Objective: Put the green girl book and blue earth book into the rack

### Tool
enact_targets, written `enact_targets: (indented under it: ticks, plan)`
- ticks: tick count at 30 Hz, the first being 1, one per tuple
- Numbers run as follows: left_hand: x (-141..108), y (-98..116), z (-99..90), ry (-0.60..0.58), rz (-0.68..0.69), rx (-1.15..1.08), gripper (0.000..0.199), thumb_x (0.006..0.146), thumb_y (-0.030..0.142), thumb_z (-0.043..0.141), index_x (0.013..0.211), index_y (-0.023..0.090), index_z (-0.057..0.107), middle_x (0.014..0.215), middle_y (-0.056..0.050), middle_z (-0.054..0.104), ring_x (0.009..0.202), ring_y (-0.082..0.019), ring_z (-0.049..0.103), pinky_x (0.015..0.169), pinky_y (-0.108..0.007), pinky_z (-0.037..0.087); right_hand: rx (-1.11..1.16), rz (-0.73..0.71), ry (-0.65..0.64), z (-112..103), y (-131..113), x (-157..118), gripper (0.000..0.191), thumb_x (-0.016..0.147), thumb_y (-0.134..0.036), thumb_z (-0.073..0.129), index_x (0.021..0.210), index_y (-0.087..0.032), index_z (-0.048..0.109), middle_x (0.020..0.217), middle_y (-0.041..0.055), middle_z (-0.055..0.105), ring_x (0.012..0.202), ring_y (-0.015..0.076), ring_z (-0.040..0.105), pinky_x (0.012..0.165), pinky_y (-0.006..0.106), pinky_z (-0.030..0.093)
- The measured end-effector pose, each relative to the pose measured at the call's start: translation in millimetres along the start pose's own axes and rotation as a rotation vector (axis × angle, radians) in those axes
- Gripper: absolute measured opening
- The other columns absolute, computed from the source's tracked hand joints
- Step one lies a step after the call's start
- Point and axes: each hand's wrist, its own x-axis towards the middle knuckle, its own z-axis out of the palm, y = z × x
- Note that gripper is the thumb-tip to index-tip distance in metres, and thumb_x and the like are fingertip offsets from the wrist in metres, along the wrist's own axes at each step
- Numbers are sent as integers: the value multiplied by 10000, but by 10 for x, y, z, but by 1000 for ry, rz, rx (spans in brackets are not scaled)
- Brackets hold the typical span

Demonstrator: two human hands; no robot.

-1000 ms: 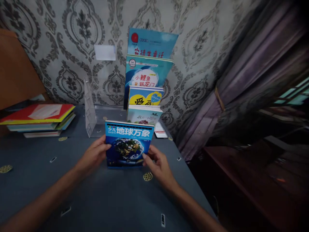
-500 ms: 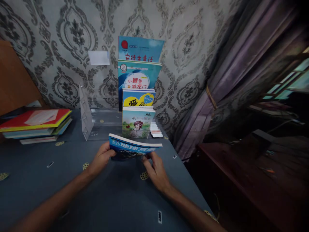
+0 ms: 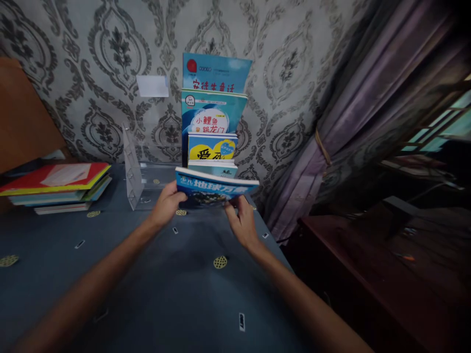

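Note:
A blue magazine (image 3: 209, 190) with white Chinese lettering is held between both hands, its cover tilted up toward me. My left hand (image 3: 167, 203) grips its left edge, thumb on the front. At the lower right, my right hand (image 3: 243, 220) pinches the bottom corner. Just behind stands a clear tiered display rack (image 3: 133, 171) with books in a column on its right side. Its rear books are a blue one (image 3: 217, 71) and a teal one (image 3: 217, 105); lower are a blue and yellow book (image 3: 211, 147) and a pale green one (image 3: 217, 168), mostly hidden by the magazine.
To the left lies a stack of books and folders (image 3: 55, 181), red and yellow on top, beside a brown wooden board (image 3: 27, 117). The blue tablecloth (image 3: 147, 294) ends at the right, near a purple curtain (image 3: 305, 162) and a dark red cabinet (image 3: 331, 255).
Both hands have carried the magazine forward and slightly right, toward the rack. It now covers most of the front pale green book, which showed before.

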Motion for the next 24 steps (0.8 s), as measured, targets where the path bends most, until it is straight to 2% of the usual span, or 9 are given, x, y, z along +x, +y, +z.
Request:
enact_targets:
  ticks: [6,10,14,19,22,24]
  plan:
    - [422,105,99,17,208,-122,241,567,165,568,773,177,693,881,-14,757,998,-251,665,905,-367,501,38,-72,66,-10,29,442,157,916,-377,468,941,-230,520,767,10,596,732,207,572,718,350,464]
    - [509,29,150,58,251,-174,231,558,145,558,756,176,674,845,0,752,993,-235,668,903,-338,496,54,-67,66,15,115,512,156,914,-356,470,942,-217,533,766,15,597,726,204,579,720,348,474]
    - [522,-142,147,47,245,-125,319,582,153,532,857,170,692,880,1,751,978,-234,669,911,-362,496,23,-50,66,48,265,493,184,920,-393,475,923,-218,532,759,7,590,690,190,552,681,330,452]
    - [508,-241,100,31,331,151,385,640,153,490,980,167,669,919,-10,726,920,-217,643,906,-380,494,3,-38,54,102,460,458,180,919,-402,471,890,-230,515,732,-12,563,665,176,516,655,313,421]
    - [455,-179,87,48,395,447,344,714,145,486,1030,177,619,885,-24,679,897,-214,622,891,-381,492,10,-23,50,109,515,453,176,925,-394,474,907,-227,527,747,-7,572,671,175,516,655,314,424]
    - [411,-112,83,82,383,681,242,760,155,506,988,181,583,807,-25,625,821,-213,608,830,-372,494,7,-21,46,98,536,459,175,926,-389,481,913,-224,538,760,0,582,679,181,526,655,322,432]
